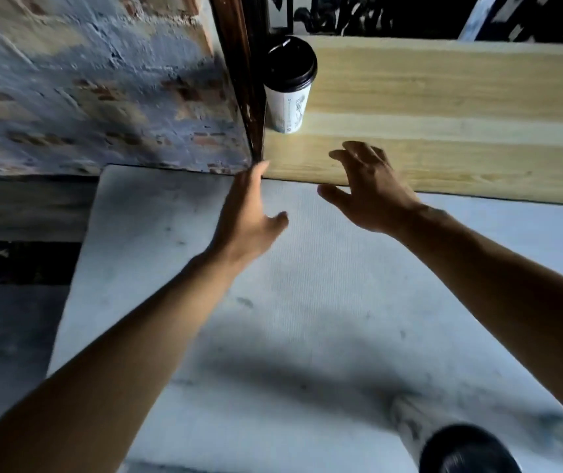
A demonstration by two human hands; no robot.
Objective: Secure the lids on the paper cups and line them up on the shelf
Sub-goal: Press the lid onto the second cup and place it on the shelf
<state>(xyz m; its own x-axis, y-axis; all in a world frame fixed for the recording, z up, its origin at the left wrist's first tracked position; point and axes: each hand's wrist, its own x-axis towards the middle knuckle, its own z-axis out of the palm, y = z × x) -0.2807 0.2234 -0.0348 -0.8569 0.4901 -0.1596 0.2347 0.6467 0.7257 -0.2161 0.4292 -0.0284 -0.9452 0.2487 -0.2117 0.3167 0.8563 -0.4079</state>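
A white paper cup [288, 105] with a black lid stands upright at the left end of the light wooden shelf [443, 107], against a dark post. My left hand [249, 213] is open, fingers straight, just in front of the shelf's near edge and below the cup. My right hand [368, 189] is open with fingers spread, over the shelf's front edge to the right of the cup. Neither hand touches the cup. A second black-lidded cup [467, 450] shows blurred at the bottom right.
A pale grey-white worktop [273, 336] lies below the shelf. A painted brick wall [85, 90] closes the left side, with the dark wooden post [242, 73] at its corner. Dark metalwork stands behind the shelf.
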